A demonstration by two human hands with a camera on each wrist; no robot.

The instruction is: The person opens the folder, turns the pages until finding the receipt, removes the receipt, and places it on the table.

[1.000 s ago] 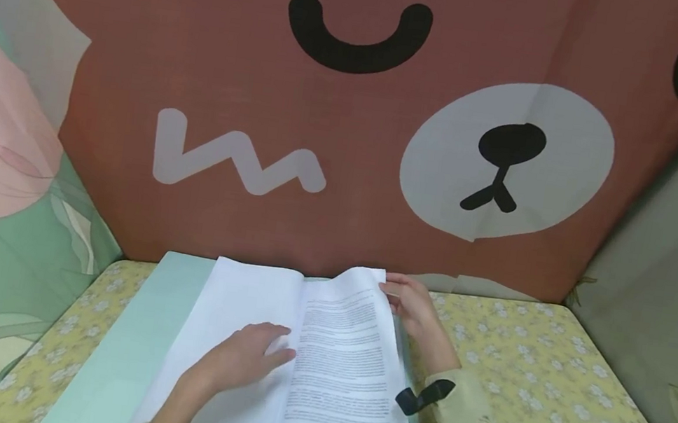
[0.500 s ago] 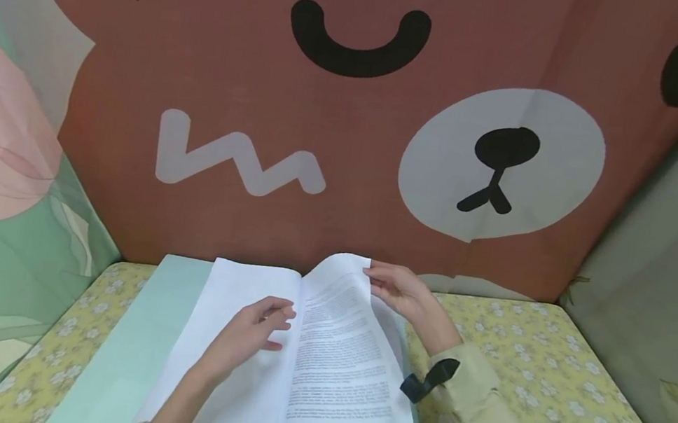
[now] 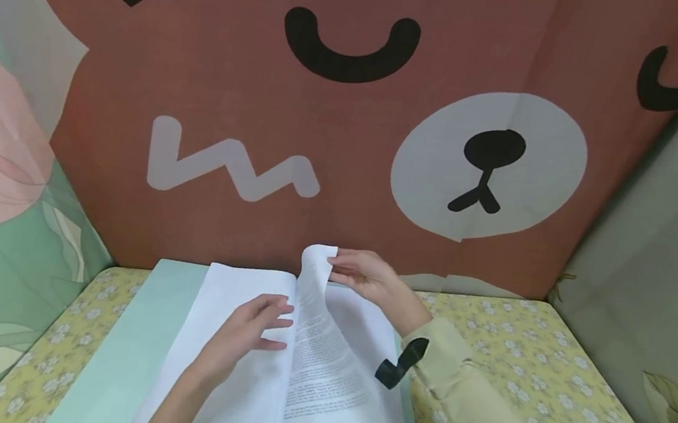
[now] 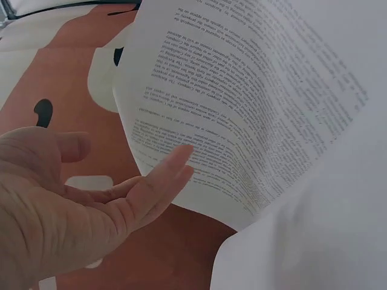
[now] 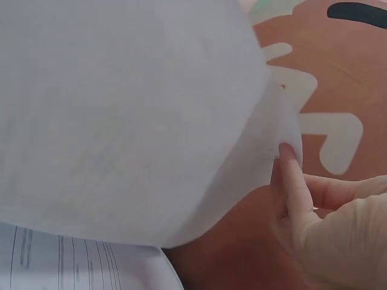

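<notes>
A thick stack of white printed sheets lies spread like a book on a pale green folder [image 3: 120, 340]. My right hand [image 3: 371, 279] pinches the top far corner of the right-hand page [image 3: 321, 379], which curls up and leans left. In the right wrist view, thumb and fingers of the right hand [image 5: 320, 211] hold the page's edge, its blank back [image 5: 133, 121] facing the camera. My left hand [image 3: 241, 333] hovers over the blank left page [image 3: 241, 281], fingers loosely extended. Its fingertips overlap the printed side in the left wrist view [image 4: 199, 121]; contact cannot be told.
Beneath the lifted page another sheet [image 3: 369, 325] shows, with ruled lines [image 5: 66, 260] in the right wrist view. A yellow floral cloth [image 3: 522, 375] covers the table. Behind it hangs a brown bear-print backdrop [image 3: 348, 135], with curtains [image 3: 654, 278] at the sides.
My right hand has carried the page corner up and to the left, uncovering more of the sheet below. My left hand has shifted slightly up the left page.
</notes>
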